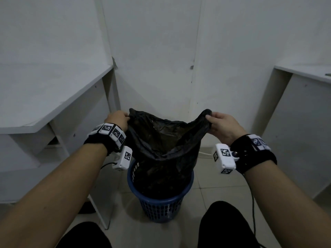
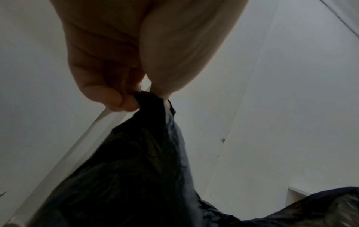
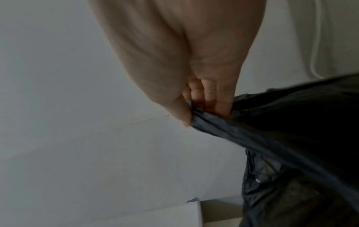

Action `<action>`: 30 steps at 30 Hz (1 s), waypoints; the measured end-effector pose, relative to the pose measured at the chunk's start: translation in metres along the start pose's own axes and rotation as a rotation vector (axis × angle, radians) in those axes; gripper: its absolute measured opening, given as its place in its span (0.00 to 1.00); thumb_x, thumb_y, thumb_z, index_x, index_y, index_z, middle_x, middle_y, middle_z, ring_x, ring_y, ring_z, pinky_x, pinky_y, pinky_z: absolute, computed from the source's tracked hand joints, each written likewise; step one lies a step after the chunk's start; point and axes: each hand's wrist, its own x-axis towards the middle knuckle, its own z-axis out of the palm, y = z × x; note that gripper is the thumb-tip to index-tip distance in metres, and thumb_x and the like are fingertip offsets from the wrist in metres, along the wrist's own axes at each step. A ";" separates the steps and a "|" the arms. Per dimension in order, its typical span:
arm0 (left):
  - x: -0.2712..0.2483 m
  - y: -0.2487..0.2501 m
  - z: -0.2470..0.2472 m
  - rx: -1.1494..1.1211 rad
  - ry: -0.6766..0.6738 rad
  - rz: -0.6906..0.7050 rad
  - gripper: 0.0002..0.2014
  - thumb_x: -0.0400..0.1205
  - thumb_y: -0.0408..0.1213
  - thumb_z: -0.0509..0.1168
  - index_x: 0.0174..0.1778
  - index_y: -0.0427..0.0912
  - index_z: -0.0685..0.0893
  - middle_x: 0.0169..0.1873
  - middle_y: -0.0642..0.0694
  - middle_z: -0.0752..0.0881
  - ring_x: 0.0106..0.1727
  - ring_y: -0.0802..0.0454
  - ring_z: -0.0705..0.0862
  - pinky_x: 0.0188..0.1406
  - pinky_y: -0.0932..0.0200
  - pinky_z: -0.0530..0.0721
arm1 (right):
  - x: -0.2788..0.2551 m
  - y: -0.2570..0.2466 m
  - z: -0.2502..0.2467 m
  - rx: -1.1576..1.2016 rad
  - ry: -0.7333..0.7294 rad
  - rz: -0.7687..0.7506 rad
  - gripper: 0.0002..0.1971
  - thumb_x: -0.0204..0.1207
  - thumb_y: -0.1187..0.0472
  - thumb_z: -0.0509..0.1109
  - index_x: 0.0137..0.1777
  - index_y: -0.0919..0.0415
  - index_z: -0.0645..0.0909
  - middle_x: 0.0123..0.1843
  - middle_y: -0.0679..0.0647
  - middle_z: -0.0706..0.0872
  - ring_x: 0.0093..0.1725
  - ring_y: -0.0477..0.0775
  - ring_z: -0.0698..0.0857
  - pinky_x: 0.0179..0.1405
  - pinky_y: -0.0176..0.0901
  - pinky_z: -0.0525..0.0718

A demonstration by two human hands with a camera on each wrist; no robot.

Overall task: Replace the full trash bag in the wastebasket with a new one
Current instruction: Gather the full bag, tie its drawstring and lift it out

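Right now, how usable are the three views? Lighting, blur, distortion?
Head view: dim, flat light, wide-angle bending at the edges, trash bag interior nearly black above the wastebasket. Left wrist view: soft, left hand shaded, bag underexposed. Right wrist view: softest, right hand and bag edge smeared.

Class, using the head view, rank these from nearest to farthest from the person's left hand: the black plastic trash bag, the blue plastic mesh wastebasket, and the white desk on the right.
1. Black plastic trash bag: pinched by the left hand.
2. Blue plastic mesh wastebasket: below, centre floor.
3. White desk on the right: far right.
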 end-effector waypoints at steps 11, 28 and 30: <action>0.002 0.011 0.000 -0.407 0.043 0.086 0.11 0.79 0.43 0.72 0.49 0.40 0.86 0.47 0.41 0.86 0.49 0.41 0.85 0.53 0.56 0.82 | -0.011 0.011 0.007 -0.123 0.030 -0.117 0.03 0.77 0.68 0.75 0.49 0.67 0.87 0.39 0.59 0.89 0.35 0.52 0.87 0.34 0.42 0.88; -0.012 0.028 0.013 -0.808 -0.236 0.193 0.14 0.87 0.27 0.52 0.55 0.42 0.83 0.44 0.40 0.81 0.42 0.45 0.79 0.37 0.57 0.78 | -0.008 0.054 0.040 -0.342 0.039 -0.264 0.03 0.72 0.56 0.80 0.42 0.54 0.90 0.30 0.47 0.82 0.34 0.48 0.79 0.41 0.45 0.78; -0.017 0.031 0.018 -0.783 -0.295 0.216 0.19 0.86 0.27 0.52 0.44 0.46 0.88 0.46 0.37 0.82 0.45 0.43 0.78 0.41 0.53 0.78 | -0.006 0.055 0.046 -0.336 0.036 -0.244 0.03 0.77 0.57 0.75 0.43 0.54 0.87 0.34 0.49 0.82 0.36 0.50 0.80 0.43 0.47 0.78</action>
